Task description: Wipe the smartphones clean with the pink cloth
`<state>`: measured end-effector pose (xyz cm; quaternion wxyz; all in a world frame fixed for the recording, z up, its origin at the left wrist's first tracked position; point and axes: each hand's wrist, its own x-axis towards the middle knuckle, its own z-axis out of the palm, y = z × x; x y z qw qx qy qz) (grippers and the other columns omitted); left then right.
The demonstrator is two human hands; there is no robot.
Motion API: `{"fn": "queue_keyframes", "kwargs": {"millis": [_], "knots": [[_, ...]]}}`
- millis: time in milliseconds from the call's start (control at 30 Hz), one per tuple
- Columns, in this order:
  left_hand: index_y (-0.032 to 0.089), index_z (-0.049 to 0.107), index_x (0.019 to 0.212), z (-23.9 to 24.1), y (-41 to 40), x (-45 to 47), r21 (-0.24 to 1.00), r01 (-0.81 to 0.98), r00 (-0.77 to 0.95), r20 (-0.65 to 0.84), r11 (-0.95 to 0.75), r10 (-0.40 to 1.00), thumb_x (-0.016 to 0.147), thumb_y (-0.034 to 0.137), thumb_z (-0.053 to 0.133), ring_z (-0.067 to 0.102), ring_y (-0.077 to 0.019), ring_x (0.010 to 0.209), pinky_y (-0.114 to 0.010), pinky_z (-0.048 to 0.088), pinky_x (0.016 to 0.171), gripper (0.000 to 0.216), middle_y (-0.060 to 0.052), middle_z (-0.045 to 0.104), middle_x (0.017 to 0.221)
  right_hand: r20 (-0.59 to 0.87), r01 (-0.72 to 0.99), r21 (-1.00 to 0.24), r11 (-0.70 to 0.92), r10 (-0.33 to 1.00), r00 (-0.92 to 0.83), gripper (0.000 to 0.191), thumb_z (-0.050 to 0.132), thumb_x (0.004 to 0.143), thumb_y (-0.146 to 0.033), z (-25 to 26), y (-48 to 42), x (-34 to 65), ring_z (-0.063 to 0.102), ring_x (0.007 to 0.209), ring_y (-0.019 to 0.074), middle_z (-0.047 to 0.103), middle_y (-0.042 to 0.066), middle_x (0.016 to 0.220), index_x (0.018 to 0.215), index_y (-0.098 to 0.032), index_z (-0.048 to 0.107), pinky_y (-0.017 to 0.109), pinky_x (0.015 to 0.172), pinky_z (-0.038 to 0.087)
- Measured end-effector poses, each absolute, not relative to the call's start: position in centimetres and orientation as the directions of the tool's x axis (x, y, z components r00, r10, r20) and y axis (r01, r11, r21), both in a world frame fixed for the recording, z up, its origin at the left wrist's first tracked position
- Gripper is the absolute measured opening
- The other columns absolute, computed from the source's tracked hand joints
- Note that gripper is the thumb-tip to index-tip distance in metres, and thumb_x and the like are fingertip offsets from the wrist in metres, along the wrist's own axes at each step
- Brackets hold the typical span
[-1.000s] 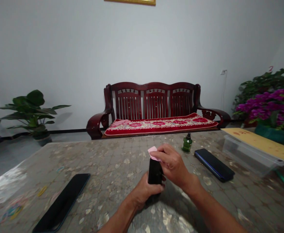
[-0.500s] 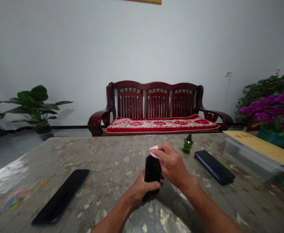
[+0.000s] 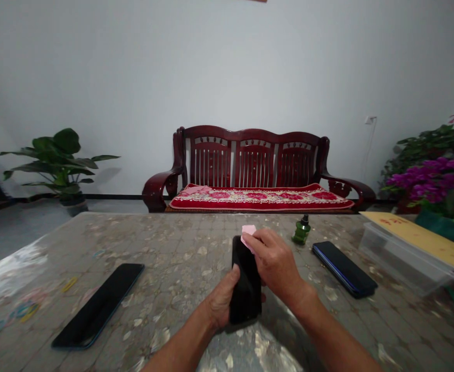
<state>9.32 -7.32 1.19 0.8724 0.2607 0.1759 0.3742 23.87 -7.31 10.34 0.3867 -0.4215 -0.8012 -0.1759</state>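
Observation:
A black smartphone (image 3: 246, 289) is held upright-tilted over the table by my left hand (image 3: 223, 299), its thumb along the left edge and fingertips showing at the right edge. My right hand (image 3: 275, 258) pinches a small pink cloth (image 3: 248, 231) against the top right corner of the screen. Another dark phone (image 3: 101, 307) lies face up on the left. To the right of my hands rests a stack of dark phones (image 3: 343, 268), with a small green spray bottle (image 3: 301, 230) standing behind it.
The patterned tabletop (image 3: 172, 248) carries coloured rubber bands (image 3: 25, 311) at far left. On the right, a clear plastic box (image 3: 401, 258) has a yellow sheet (image 3: 421, 235) over it, beside purple flowers (image 3: 440, 178). Beyond the table stands a wooden bench (image 3: 254, 155).
The phone's screen has turned more toward me. My left thumb has shifted from across the screen to its left edge. The pink cloth remains at the top corner.

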Motion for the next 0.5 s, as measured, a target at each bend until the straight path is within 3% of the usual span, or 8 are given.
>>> {"fn": "queue_keyframes", "kwargs": {"millis": [100,200,300,500], "knots": [[0.009,0.070,0.101,1.7,-6.9,9.2,0.447,-0.609,0.659,-0.174,0.655,0.732,0.087,0.070,0.057,0.071,-0.0268,0.081,-0.038,0.053,0.080,0.064,-0.013,0.074,0.091,0.723,0.784,-0.030,0.620,0.555,-0.412,0.024,0.049,0.096,-0.010,9.5,-7.6,23.1,0.053,0.084,0.0198,0.064,0.007,0.092,0.106,-0.020,0.069,0.031,0.076,0.043],[0.006,0.070,0.099,2.5,-6.4,8.7,0.350,-0.635,0.653,-0.233,0.689,0.720,0.090,0.076,0.041,0.070,-0.0289,0.089,-0.039,0.050,0.089,0.076,-0.015,0.073,0.090,0.642,0.715,-0.017,0.699,0.556,-0.528,0.025,0.051,0.092,-0.007,8.7,-8.0,22.4,0.053,0.083,0.0192,0.063,0.005,0.089,0.102,-0.021,0.069,0.031,0.073,0.042],[0.008,0.069,0.102,3.0,-5.9,8.2,0.295,-0.649,0.653,-0.256,0.701,0.713,0.085,0.083,0.038,0.071,-0.0284,0.084,-0.039,0.051,0.086,0.082,-0.012,0.071,0.085,0.597,0.674,-0.003,0.738,0.542,-0.591,0.026,0.052,0.089,-0.005,8.2,-8.2,21.9,0.053,0.082,0.0192,0.062,0.005,0.088,0.101,-0.021,0.069,0.031,0.073,0.042],[0.009,0.069,0.105,2.8,-6.1,8.8,0.244,-0.671,0.647,-0.269,0.700,0.713,0.089,0.079,0.037,0.071,-0.0267,0.086,-0.035,0.051,0.087,0.079,-0.011,0.073,0.083,0.691,0.765,-0.021,0.644,0.562,-0.455,0.029,0.048,0.094,-0.007,7.6,-7.4,21.9,0.053,0.084,0.0199,0.063,0.006,0.092,0.114,-0.019,0.064,0.031,0.075,0.043]]}}
